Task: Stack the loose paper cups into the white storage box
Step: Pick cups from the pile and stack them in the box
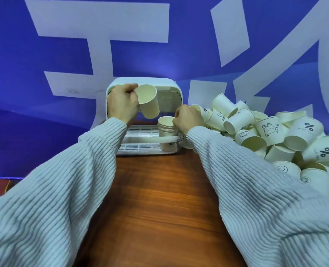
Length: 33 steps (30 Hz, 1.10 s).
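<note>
Both arms in loose pale blue-grey ribbed knit sleeves (50,189), cuffs at wrists; hands bare.

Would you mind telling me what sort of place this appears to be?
Probably an event or promotional stand: a blue banner with large white lettering behind a wooden table, and a big heap of printed paper cups.

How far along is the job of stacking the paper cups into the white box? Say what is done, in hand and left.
Done: a short nested stack stands in the white storage box. In hand: the left hand holds a single cup above it; the right hand is at the stack's rim. Left: the large loose pile on the right, so it is early.
</note>
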Motion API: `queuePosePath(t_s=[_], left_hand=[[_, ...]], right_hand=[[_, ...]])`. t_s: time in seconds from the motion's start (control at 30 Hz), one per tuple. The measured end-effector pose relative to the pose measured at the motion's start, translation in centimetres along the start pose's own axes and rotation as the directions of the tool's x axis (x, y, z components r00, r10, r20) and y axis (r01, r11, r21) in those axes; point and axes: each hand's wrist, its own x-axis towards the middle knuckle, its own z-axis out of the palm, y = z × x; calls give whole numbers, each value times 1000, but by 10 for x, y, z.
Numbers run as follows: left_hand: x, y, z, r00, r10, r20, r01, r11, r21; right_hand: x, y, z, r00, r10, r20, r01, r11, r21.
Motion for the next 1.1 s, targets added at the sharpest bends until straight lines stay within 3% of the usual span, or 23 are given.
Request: queuePosePath(t_s=[0.13, 0.23, 0.47, 0.6, 0.77, 0.87, 1.0, 1.1], left_hand=[[-2, 8, 7, 1000, 30, -1, -30, 1000, -4], [2, 14, 15, 999, 34, -21, -35, 999, -19], [0, 19, 42, 995, 2, 102, -8, 999, 52], [-6, 5, 56, 961, -114, 250, 65, 978, 199], [-22, -11, 70, 915, -135, 379, -20, 926, 378], [-25, -17, 75, 913, -132, 386, -32, 920, 390], [-28, -8, 75, 949, 107, 297, -222, 895, 387], [-38, 4, 80, 879, 357, 315, -453, 833, 318]], right_hand=[[-1, 5, -5, 1000, -7, 17, 6, 997, 75], [0, 7, -19, 999, 19, -45, -11, 987, 158], [-7, 35, -47, 991, 33, -131, -18, 993, 113], [-13, 56, -59, 987, 51, -152, -44, 998, 51], [-19, 74, -62, 996, 1, -94, -9, 996, -88], [-23, 86, -60, 993, -66, 95, 83, 978, -192], [-32, 98, -51, 927, -172, 333, 299, 875, -380], [-32, 100, -44, 903, -249, 351, 398, 792, -463]])
